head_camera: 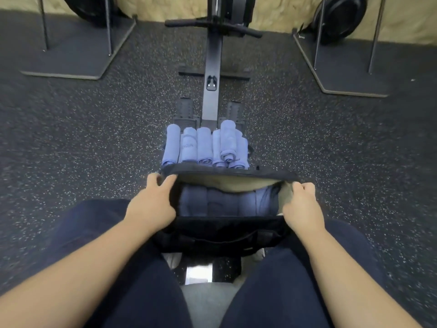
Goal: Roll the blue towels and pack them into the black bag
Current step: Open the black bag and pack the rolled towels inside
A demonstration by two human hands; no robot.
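Observation:
The black bag (220, 229) sits between my knees with its mouth pulled wide. My left hand (155, 200) grips the bag's left rim, fingers curled over the edge. My right hand (301, 202) grips the right rim the same way. Inside the bag lie rolled blue towels (227, 202), side by side in shadow. Just beyond the bag, several more rolled blue towels (204, 145) lie in a row on the rowing machine, one of them stacked on top at the right.
The rowing machine's rail (211, 91) and handle (212, 26) run away from me over speckled rubber floor (82, 138). Rack bases stand at far left (78, 50) and far right (343, 62). My legs in dark trousers flank the bag.

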